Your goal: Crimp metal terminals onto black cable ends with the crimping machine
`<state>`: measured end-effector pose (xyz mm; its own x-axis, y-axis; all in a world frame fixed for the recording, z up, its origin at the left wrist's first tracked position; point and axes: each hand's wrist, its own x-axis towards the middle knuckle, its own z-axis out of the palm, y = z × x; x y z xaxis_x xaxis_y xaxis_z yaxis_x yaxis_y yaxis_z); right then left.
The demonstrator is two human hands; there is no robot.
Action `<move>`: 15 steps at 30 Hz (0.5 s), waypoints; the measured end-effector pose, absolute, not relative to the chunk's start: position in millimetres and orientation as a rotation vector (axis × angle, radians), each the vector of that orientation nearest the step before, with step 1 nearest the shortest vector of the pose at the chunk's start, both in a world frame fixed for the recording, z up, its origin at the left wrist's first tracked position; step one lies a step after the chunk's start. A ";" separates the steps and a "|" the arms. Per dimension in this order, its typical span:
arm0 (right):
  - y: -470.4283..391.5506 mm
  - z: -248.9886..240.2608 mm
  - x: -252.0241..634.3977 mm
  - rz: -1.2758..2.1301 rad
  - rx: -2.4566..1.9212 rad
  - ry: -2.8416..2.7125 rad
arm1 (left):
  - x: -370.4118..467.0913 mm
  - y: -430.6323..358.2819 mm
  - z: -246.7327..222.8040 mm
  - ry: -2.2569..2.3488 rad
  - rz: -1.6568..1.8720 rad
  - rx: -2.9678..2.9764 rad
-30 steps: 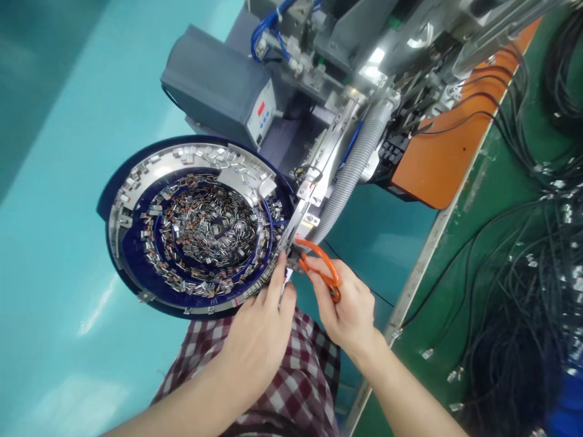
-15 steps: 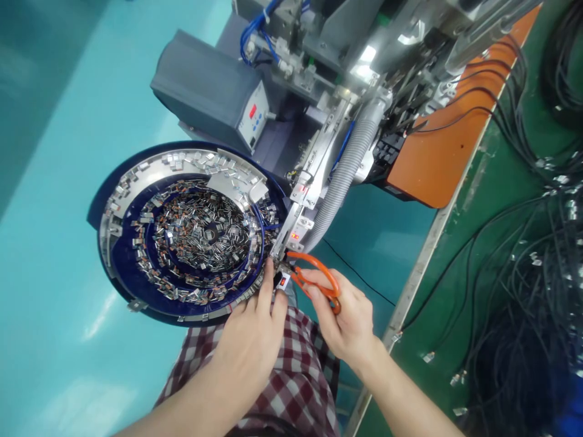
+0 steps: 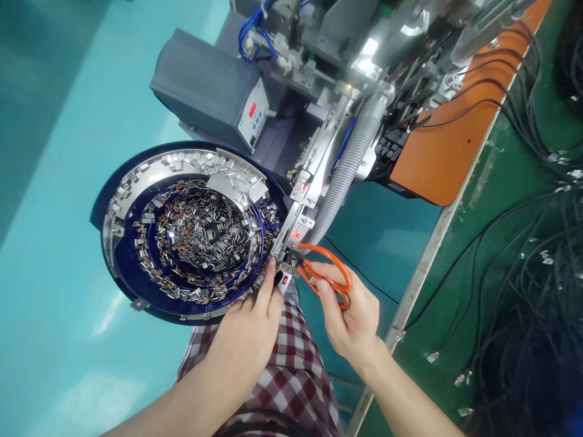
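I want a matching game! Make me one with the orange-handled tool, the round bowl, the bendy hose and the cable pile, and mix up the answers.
Things:
1. tool
2. bowl
3. hose
4. cable pile

Where or what:
A. grey and ribbed
B. on the green surface
C. held in the right hand
D. dark blue, with small metal parts inside

Right pairs:
1-C
2-D
3-A
4-B
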<state>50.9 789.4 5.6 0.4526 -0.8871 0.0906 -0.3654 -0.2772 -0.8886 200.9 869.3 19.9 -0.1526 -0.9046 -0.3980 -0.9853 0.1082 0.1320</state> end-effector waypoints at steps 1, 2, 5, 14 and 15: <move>788.9 5.6 51.9 -0.769 -1.863 1.053 | 200.9 873.6 19.8 2.171 0.520 -1.881; 788.3 5.7 52.7 -0.768 -1.883 1.050 | 200.4 877.4 19.9 2.169 0.500 -1.873; 787.2 6.3 53.6 -0.743 -1.908 1.052 | 197.7 885.8 21.6 2.133 0.451 -1.853; 792.2 6.0 51.3 -0.730 -1.832 1.073 | 198.7 875.9 27.1 2.128 0.549 -1.950; 792.0 5.8 51.9 -0.737 -1.831 1.088 | 199.2 869.6 27.3 2.111 0.604 -1.950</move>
